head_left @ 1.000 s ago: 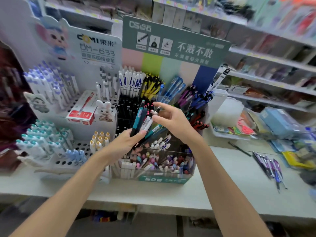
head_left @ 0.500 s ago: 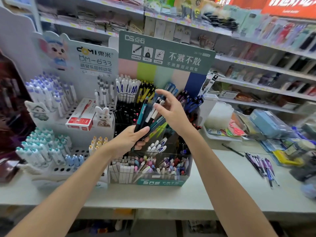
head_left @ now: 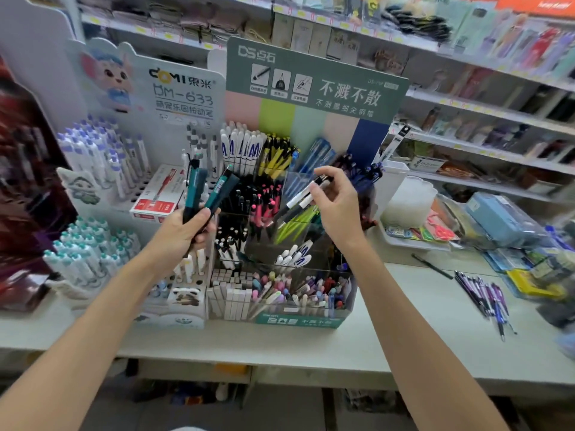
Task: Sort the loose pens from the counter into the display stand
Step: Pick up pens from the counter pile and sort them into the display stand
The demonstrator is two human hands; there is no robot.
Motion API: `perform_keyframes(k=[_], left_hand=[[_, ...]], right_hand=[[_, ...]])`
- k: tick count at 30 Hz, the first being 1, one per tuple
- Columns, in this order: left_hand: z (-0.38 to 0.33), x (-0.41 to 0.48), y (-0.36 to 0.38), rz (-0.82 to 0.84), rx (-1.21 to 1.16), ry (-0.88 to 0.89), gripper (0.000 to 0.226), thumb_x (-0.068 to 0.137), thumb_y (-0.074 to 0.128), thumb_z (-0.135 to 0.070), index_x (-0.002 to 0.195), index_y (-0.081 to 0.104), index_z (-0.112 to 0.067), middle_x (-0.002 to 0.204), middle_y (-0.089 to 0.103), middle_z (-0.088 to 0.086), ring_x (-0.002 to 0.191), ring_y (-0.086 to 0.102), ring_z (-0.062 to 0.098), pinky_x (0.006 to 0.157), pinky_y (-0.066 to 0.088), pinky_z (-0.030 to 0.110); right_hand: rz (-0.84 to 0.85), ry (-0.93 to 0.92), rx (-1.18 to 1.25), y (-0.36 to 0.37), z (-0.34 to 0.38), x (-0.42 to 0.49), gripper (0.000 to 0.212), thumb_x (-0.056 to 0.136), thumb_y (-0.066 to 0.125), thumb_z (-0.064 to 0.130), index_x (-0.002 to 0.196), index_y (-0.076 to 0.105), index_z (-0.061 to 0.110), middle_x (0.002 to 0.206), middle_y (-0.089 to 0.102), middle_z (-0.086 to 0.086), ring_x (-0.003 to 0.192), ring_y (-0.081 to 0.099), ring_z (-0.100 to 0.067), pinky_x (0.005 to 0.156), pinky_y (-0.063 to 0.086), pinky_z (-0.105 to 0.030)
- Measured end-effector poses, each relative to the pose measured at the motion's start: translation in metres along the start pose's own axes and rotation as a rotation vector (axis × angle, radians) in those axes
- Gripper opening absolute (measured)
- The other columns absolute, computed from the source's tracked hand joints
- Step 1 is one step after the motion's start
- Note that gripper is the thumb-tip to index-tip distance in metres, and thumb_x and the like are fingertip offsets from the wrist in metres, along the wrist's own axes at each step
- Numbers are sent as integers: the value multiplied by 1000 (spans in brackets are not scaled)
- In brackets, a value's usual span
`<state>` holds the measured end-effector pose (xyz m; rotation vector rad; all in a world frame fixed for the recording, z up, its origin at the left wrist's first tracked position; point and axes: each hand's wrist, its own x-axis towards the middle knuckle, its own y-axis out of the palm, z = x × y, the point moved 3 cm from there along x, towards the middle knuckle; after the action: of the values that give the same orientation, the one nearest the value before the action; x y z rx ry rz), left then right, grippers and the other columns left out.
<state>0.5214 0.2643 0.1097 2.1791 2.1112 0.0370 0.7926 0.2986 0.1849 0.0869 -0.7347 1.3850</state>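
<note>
Loose pens lie bunched at 3 o'clock on your pale counter, with stocked shop shelves behind. The display stand sits at 12 o'clock, its clear compartments packed. Your left hand, at 10 o'clock, is curled tight around two teal pens held upright. Your right hand pinches a few black-and-white pens, tips down, above the stand's middle compartments.
</note>
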Motion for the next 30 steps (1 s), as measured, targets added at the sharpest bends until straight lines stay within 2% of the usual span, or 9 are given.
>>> perform_keyframes(k=[4, 6, 13, 15, 19, 22, 25, 28, 30], left_hand=[[3, -3, 3, -33, -26, 8, 17, 102, 49, -23, 106, 60, -12, 76, 59, 0, 56, 42, 7, 47, 37, 16], [5, -6, 4, -43, -42, 10, 15, 102, 49, -23, 105, 60, -13, 76, 59, -1, 56, 43, 7, 48, 38, 16], [13, -17, -7, -100, -65, -20, 21, 101, 51, -23, 115, 58, -9, 75, 62, -1, 56, 44, 6, 48, 38, 16], [15, -21, -12, -120, -43, -33, 20, 101, 51, -24, 110, 58, -7, 80, 60, 4, 56, 44, 6, 50, 39, 17], [19, -24, -15, -127, -32, -35, 30, 101, 51, -25, 117, 55, 0, 85, 58, 10, 57, 45, 7, 53, 40, 20], [19, -25, -13, -120, -41, -45, 32, 101, 52, -25, 121, 54, 0, 85, 60, 8, 58, 46, 7, 53, 41, 19], [18, -24, -8, -97, -67, -47, 28, 100, 52, -25, 119, 54, -4, 80, 63, 1, 59, 46, 8, 51, 41, 17], [16, -23, 0, -68, -69, -51, 19, 100, 52, -24, 114, 56, -11, 77, 64, -1, 58, 48, 8, 51, 42, 18], [13, -21, 7, -42, -66, -52, 14, 101, 51, -21, 112, 56, -14, 77, 64, -1, 56, 48, 6, 49, 41, 18]], right_hand=[[124, -88, -83, 44, 4, -19, 29, 97, 58, 10, 125, 51, 14, 82, 54, 0, 57, 45, -8, 58, 40, -23], [153, -125, -136, 66, 2, -22, 27, 97, 58, 11, 124, 51, 13, 88, 55, 3, 61, 51, -7, 62, 39, -19], [382, -191, -324, 129, -23, -47, 27, 94, 60, 7, 121, 60, 5, 113, 64, -11, 96, 62, -22, 85, 50, -29], [405, -184, -345, 138, -34, -56, 21, 94, 60, 5, 115, 63, 4, 108, 63, -12, 92, 62, -25, 81, 52, -39], [290, -215, -347, 144, -44, -61, 18, 93, 61, 5, 107, 71, 0, 101, 61, -13, 85, 62, -25, 76, 53, -34], [388, -228, -399, 148, -46, -72, 32, 93, 57, 0, 124, 65, 3, 100, 64, -15, 85, 63, -30, 76, 55, -41], [500, -213, -438, 145, -45, -77, 56, 98, 50, 5, 151, 36, 16, 97, 61, -10, 82, 58, -25, 68, 50, -39], [352, -256, -311, 123, -21, -67, 49, 100, 49, 8, 148, 41, 13, 123, 60, -9, 113, 54, -18, 98, 47, -34], [181, -96, -52, 102, 4, -50, 41, 101, 49, 13, 142, 48, 11, 122, 63, -3, 110, 57, -6, 96, 47, -21]])
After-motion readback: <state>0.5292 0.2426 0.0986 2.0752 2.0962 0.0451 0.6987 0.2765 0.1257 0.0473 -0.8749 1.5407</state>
